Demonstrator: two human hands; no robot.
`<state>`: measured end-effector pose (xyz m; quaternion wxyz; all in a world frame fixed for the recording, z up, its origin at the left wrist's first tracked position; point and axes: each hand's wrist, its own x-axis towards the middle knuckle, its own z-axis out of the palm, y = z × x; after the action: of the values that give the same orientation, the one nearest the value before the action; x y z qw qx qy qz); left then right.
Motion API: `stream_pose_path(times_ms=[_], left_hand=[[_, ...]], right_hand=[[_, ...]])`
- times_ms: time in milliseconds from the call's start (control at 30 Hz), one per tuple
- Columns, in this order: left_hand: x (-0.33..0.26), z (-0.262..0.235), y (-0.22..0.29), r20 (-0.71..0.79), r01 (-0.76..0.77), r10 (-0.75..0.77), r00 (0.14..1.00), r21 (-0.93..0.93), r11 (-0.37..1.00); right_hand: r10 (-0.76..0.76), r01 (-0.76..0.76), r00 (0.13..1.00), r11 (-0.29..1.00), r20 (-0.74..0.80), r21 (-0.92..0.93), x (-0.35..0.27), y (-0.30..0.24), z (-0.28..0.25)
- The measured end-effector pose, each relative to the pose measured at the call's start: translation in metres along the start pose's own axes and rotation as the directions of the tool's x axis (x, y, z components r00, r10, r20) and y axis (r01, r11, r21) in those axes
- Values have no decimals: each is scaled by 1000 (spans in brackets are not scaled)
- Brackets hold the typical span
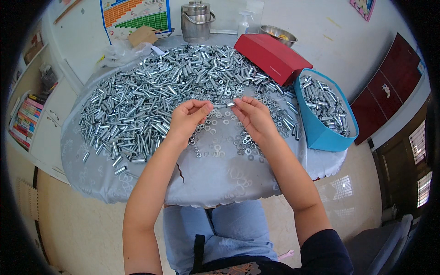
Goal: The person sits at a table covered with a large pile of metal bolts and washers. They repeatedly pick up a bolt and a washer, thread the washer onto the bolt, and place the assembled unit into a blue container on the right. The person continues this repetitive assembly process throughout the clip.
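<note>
Both hands meet over the front of a heap of metal parts, pinching the two ends of one thin silver bolt (220, 106). My left hand (189, 120) grips its left end between thumb and fingertips. At the other end, the fingers of my right hand (255, 120) close on a thicker silver piece, like a short sleeve or nut, its exact kind too small to tell. Below the hands lie scattered flat washers (217, 147) and small nuts (248, 138). The big pile of bolts and tubular sleeves (137, 98) spreads behind and to the left.
A blue fabric bin (326, 143) full of metal sleeves stands at the right edge of the cloth-covered table (206, 183). Next to it lies a red box (274, 57). Along the back are a steel pot (195, 25), a spray bottle (244, 24), a metal bowl (279, 35) and a plastic bag (123, 52).
</note>
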<state>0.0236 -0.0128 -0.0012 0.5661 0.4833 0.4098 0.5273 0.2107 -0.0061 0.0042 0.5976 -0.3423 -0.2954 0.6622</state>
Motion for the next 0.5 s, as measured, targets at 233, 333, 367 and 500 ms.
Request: stream_pose_path(times_ms=[233, 333, 367, 500], left_hand=[[-5, 6, 9, -14, -130, 131, 991, 40, 991], [-1, 5, -5, 59, -236, 230, 971, 109, 966], [0, 5, -6, 79, -271, 262, 962, 145, 952], [-3, 3, 0, 122, -208, 182, 976, 262, 942]], right_hand=[[92, -79, 984, 993, 153, -90, -12, 2, 10], [103, -82, 976, 990, 192, -116, -15, 4, 14], [100, -80, 977, 990, 186, -112, -15, 5, 15], [110, -92, 983, 988, 145, -125, -18, 2, 17]])
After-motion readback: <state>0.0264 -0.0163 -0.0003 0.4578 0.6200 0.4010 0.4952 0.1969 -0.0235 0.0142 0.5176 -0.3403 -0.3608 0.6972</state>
